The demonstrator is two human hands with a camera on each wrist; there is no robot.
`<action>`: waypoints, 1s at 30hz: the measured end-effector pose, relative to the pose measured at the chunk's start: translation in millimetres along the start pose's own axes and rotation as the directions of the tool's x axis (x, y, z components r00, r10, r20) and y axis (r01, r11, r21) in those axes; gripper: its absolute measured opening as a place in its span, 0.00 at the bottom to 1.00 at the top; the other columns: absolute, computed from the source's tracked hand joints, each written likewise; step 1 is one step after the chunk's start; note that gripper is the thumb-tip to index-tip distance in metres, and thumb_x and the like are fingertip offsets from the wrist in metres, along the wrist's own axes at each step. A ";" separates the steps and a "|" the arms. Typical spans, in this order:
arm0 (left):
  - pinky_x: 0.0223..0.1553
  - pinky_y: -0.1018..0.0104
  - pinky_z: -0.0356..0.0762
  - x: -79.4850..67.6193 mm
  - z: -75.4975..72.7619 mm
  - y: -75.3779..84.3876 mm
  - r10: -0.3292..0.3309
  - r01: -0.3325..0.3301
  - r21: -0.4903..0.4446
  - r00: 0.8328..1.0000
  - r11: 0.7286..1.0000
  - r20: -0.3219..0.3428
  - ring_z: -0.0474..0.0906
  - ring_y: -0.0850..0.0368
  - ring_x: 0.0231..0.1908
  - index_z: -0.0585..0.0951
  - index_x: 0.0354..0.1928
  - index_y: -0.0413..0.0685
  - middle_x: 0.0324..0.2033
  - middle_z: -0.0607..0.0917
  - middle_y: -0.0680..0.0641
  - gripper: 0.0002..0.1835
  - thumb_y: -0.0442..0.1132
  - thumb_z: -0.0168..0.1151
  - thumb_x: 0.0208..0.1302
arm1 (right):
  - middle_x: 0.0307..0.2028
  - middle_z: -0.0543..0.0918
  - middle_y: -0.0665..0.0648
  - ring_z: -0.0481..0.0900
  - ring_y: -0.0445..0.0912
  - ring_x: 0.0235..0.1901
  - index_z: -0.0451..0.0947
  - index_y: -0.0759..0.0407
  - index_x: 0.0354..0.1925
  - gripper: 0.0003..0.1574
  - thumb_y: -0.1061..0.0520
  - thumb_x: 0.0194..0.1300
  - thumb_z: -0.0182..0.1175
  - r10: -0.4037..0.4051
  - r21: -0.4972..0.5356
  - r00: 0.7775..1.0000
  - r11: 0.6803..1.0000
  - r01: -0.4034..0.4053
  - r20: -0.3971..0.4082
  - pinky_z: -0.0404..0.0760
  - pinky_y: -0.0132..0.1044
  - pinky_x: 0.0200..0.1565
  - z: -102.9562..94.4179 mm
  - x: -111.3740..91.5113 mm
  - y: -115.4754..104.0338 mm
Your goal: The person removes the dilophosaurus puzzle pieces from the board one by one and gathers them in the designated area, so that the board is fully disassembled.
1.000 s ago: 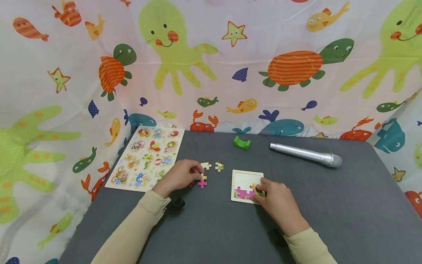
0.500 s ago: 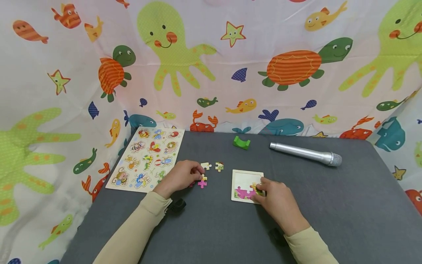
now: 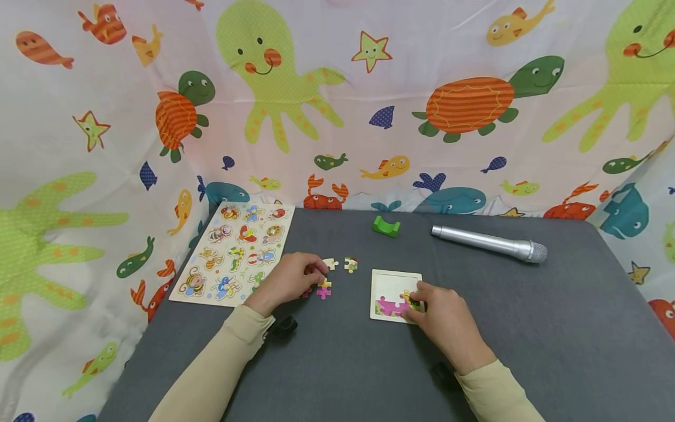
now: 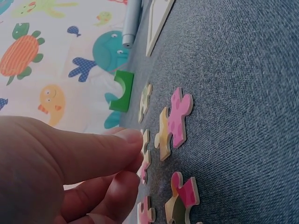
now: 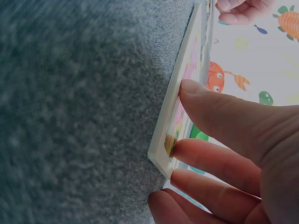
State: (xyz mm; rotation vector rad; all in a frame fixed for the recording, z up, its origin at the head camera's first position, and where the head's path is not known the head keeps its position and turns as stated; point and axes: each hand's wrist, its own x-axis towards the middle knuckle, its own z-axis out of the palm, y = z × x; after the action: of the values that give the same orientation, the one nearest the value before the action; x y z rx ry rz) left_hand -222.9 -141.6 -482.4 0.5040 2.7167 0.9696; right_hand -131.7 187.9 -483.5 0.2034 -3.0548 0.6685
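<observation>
My left hand (image 3: 287, 278) is over loose jigsaw pieces, its thumb and fingertips close together. Whether it pinches one is hidden. Just past its fingertips lies a pink-and-yellow piece (image 4: 180, 116); a magenta one with a dark patch (image 4: 188, 192) is below. A pale piece (image 3: 330, 264) and a green-patterned piece (image 3: 350, 265) lie beyond. My right hand (image 3: 450, 325) holds the right side of a square wooden puzzle board (image 3: 390, 284): thumb (image 5: 194, 88) at the near rim, fingers at the right end. Pink pieces (image 3: 390, 308) fill the board's near part; a yellow one is partly covered.
At the back left lies a wooden board of insect pictures (image 3: 237, 252), partly behind the left hand. A green arched block (image 3: 387, 227) and a silver microphone (image 3: 487, 243) lie farther back. A sea-animal curtain (image 3: 337, 105) hangs behind the grey table (image 3: 348, 363).
Both hands stay almost still. The view shifts slightly; the board and loose pieces keep their places on the table.
</observation>
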 end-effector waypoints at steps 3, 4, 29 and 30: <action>0.35 0.63 0.77 -0.5 0.2 1.6 0.006 -0.006 0.001 1.000 1.000 -0.001 0.78 0.60 0.29 0.91 0.46 0.53 0.33 0.89 0.53 0.04 0.39 0.71 0.74 | 0.63 0.87 0.67 0.87 0.68 0.60 0.93 0.60 0.51 0.23 0.51 0.59 0.82 0.000 -0.001 1.000 1.000 0.000 0.001 0.84 0.63 0.60 -0.2 0.1 0.3; 0.35 0.62 0.77 -0.8 0.2 2.3 0.006 -0.006 0.000 1.000 1.000 -0.001 0.78 0.59 0.29 0.91 0.46 0.53 0.33 0.88 0.54 0.04 0.39 0.71 0.74 | 0.63 0.87 0.67 0.87 0.67 0.60 0.93 0.60 0.51 0.23 0.52 0.59 0.82 0.001 -0.001 1.000 1.000 -0.001 0.003 0.84 0.63 0.60 -0.2 0.1 0.3; 0.41 0.69 0.79 38.1 60.7 83.4 0.197 -0.204 0.032 0.968 0.978 0.155 0.80 0.63 0.35 0.92 0.49 0.54 0.35 0.88 0.59 0.07 0.43 0.70 0.74 | 0.18 0.72 0.49 0.68 0.45 0.21 0.73 0.51 0.28 0.23 0.52 0.61 0.82 0.024 0.063 1.000 0.998 -0.023 -0.014 0.64 0.39 0.26 0.8 -3.7 2.2; 0.40 0.70 0.79 41.7 65.3 89.2 0.197 -0.205 0.028 0.966 0.978 0.169 0.80 0.64 0.35 0.92 0.49 0.54 0.36 0.88 0.59 0.07 0.42 0.70 0.74 | 0.18 0.72 0.49 0.68 0.45 0.21 0.73 0.50 0.28 0.23 0.52 0.61 0.82 0.017 0.061 1.000 0.998 -0.016 -0.021 0.65 0.39 0.26 1.1 -3.9 3.0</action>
State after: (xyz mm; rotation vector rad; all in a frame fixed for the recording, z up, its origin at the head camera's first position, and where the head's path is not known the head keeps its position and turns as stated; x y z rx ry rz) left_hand -219.1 -23.6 -478.2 0.8443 2.5804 0.8696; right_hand -128.3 190.6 -485.8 0.1703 -3.0215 0.7598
